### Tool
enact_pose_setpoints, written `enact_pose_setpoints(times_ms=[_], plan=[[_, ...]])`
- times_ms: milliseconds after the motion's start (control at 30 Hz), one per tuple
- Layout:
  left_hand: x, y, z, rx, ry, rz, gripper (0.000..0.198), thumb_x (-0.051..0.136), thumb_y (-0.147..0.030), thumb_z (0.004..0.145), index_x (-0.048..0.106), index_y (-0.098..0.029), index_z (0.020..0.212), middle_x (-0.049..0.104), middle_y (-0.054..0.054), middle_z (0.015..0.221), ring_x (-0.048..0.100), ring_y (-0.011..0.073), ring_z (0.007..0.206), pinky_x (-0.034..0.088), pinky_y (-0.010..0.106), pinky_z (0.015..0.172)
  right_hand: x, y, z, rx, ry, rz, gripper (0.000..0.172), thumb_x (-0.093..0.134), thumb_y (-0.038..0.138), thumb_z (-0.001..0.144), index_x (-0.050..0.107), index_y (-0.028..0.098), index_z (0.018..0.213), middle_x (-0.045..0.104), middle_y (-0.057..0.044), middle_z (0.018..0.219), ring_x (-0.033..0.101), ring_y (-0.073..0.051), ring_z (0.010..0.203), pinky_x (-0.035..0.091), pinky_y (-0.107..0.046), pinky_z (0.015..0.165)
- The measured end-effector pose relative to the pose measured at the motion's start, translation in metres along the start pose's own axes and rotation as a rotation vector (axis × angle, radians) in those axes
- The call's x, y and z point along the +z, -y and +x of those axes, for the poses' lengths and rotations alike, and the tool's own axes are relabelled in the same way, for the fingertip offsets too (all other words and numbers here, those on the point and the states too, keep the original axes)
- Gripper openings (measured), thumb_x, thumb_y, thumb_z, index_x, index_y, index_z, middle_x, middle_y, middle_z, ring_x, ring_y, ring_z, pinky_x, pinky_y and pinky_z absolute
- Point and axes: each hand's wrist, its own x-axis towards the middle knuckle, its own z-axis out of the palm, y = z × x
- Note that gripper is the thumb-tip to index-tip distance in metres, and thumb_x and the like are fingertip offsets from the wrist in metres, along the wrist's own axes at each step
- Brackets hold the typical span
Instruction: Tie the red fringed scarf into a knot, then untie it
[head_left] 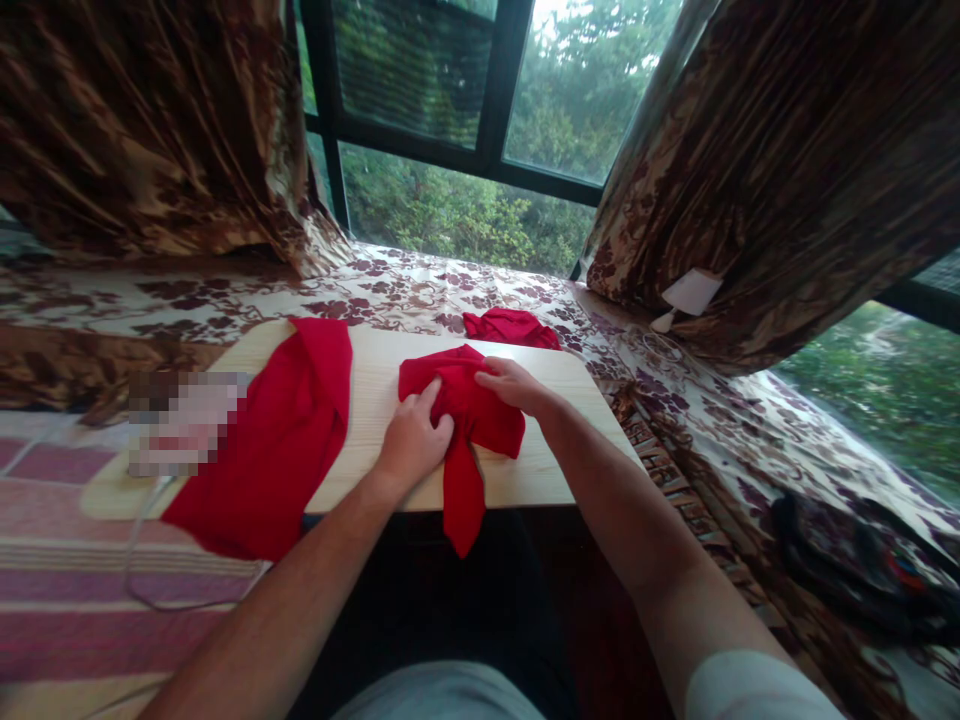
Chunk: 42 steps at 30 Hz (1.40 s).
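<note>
Shirt front (pixel 439 690): nearest of all in the head view, pale grey, at bottom centre.
Sleeve (pixel 754 685): white, short, ending on the right upper arm.
Left hand (pixel 416 440): set on the near left part of the middle red cloth, with forefinger reaching forward onto the fabric and thumb held apart from it; remaining fingers bent and mostly hidden.
Right hand (pixel 510 385): laid at the far right part of the same fabric, with fingers close together and thumb over the red; cannot tell whether pinching or only pressing.
Both hands: apart from each other, with red fabric between.
Middle red cloth (pixel 469 400): bunched and folded on the tabletop, in front of the body, with one narrow tail (pixel 463 500) hanging past the near edge to an angled tip.
Tabletop (pixel 375 375): pale wood grain, rounded corners.
Left red cloth (pixel 281 430): larger, spread across the board's left side and over its near edge.
Far red cloth (pixel 514 328): crumpled just beyond the far edge, on the floral cover (pixel 420 285).
Pixelated item (pixel 184 425): on the left end, unreadable, near a pale cable (pixel 135 540).
Lamp (pixel 691 292): white-shaded, beside the right curtain (pixel 720 170).
Bag (pixel 855 565): dark, far right.
</note>
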Motion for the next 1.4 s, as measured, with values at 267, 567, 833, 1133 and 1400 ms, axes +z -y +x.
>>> enact_pose_setpoints(times_ms=[267, 567, 833, 1133, 1400], plan=[[0.020, 0.006, 0.032, -0.289, 0.112, -0.133, 0.029, 0.060, -0.033, 0.085, 0.064, -0.012, 0.104, 0.072, 0.013, 0.096, 0.068, 0.0269, 0.094, 0.051, 0.036, 0.088, -0.003, -0.019, 0.026, 0.164, -0.133, -0.220, 0.026, 0.059, 0.037, 0.089, 0.062, 0.016, 0.075, 0.059, 0.000, 0.064, 0.050, -0.012, 0.058, 0.035, -0.023, 0.055], [0.024, 0.012, 0.045, -0.177, 0.133, -0.262, 0.036, 0.048, -0.022, 0.087, 0.067, -0.020, 0.118, 0.072, 0.008, 0.115, 0.066, 0.0226, 0.104, 0.048, 0.032, 0.095, 0.045, 0.012, -0.038, -0.384, -0.161, -0.635, 0.022, 0.050, 0.025, 0.093, 0.067, 0.017, 0.080, 0.070, -0.005, 0.083, 0.061, -0.015, 0.077, 0.042, -0.025, 0.073], [0.042, 0.027, 0.052, -0.308, 0.093, -0.448, 0.036, 0.044, -0.026, 0.087, 0.074, -0.018, 0.106, 0.075, 0.006, 0.095, 0.068, 0.0218, 0.089, 0.054, 0.032, 0.084, 0.048, 0.018, -0.041, -0.237, -0.056, -0.825, 0.031, 0.053, 0.030, 0.090, 0.067, 0.022, 0.117, 0.070, -0.008, 0.120, 0.066, -0.022, 0.103, 0.048, -0.029, 0.086], [0.041, 0.025, 0.046, -0.269, 0.080, -0.458, 0.040, 0.046, -0.028, 0.088, 0.075, -0.019, 0.115, 0.074, 0.005, 0.111, 0.067, 0.0221, 0.104, 0.050, 0.031, 0.096, 0.042, 0.018, -0.022, -0.101, 0.036, -0.957, 0.038, 0.059, 0.039, 0.087, 0.068, 0.017, 0.116, 0.070, -0.014, 0.117, 0.068, -0.026, 0.101, 0.050, -0.030, 0.083], [0.031, 0.018, 0.040, -0.235, 0.106, -0.446, 0.038, 0.049, -0.034, 0.091, 0.070, -0.021, 0.119, 0.073, 0.005, 0.114, 0.066, 0.0216, 0.106, 0.050, 0.031, 0.094, 0.029, 0.004, 0.005, -0.026, -0.177, -0.620, 0.023, 0.054, 0.018, 0.085, 0.075, 0.018, 0.092, 0.075, -0.008, 0.094, 0.066, -0.020, 0.085, 0.046, -0.026, 0.075]])
